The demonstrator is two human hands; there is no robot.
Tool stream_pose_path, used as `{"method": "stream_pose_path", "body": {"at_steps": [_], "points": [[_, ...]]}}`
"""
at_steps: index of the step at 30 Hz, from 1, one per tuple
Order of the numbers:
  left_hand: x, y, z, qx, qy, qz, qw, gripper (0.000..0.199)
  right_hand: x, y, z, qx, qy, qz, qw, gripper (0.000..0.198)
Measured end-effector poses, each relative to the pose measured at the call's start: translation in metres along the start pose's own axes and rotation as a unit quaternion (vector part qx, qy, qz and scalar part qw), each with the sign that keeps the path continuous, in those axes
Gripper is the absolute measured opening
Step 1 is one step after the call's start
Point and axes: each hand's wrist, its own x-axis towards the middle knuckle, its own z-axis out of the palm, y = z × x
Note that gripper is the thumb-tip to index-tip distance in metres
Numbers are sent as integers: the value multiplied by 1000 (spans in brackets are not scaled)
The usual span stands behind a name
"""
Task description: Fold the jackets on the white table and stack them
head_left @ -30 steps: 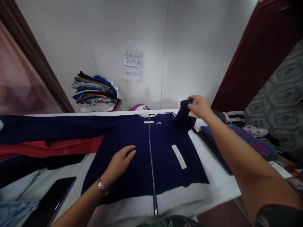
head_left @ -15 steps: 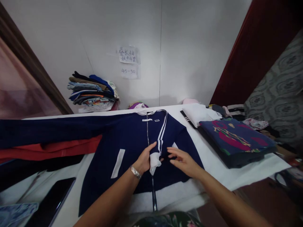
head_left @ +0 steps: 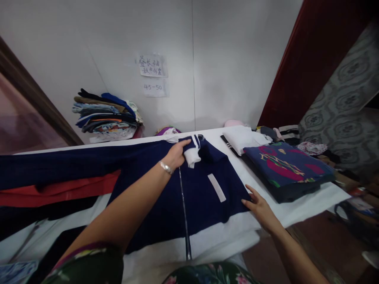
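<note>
A navy zip jacket (head_left: 154,197) lies front up on the white-covered table, its white hem towards me. My left hand (head_left: 175,154) is closed around the end of its right-hand sleeve, close to the collar. The sleeve's white cuff (head_left: 193,157) and white stripes hang from my fingers, folded over the jacket's chest. At the jacket's right side edge is my right hand (head_left: 258,205), with thumb and forefinger apart and the thumb at the fabric. A pale pocket strip (head_left: 216,188) shows between my hands. The other sleeve (head_left: 59,163) stretches out flat to the left.
Red clothing (head_left: 65,188) and black clothing lie under the left sleeve. Folded clothes (head_left: 106,114) are stacked by the wall at back left. On the right sit a folded patterned garment (head_left: 287,163) and a white bundle (head_left: 242,140). Paper notes (head_left: 153,65) hang on the wall.
My left hand has carried the cuff up towards the collar, uncovering the right pocket strip. My right hand has moved right and down to the jacket's side edge.
</note>
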Motion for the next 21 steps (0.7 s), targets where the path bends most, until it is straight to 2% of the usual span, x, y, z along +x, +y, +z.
{"method": "stream_pose_path", "body": {"at_steps": [4, 8, 11, 13, 16, 19, 21], "points": [[44, 43, 24, -5, -25, 101, 995, 13, -5, -30, 8, 56, -34, -15, 998, 86], [71, 93, 35, -30, 17, 177, 984, 13, -12, -63, 27, -13, -130, -99, 987, 72], [75, 128, 32, -32, 23, 216, 976, 7, -17, -88, 56, -71, -223, -174, 957, 68], [72, 146, 26, -28, 32, 233, 972, 4, -19, -98, 84, -97, -280, -194, 935, 72], [66, 162, 9, -11, 60, 243, 968, 7, -19, -95, 130, -121, -352, -179, 911, 77], [64, 165, -18, 13, 95, 244, 965, 8, -20, -82, 165, -146, -401, -132, 895, 76], [64, 160, -41, 18, 110, 236, 965, 9, -23, -76, 175, -154, -429, -105, 884, 72]]}}
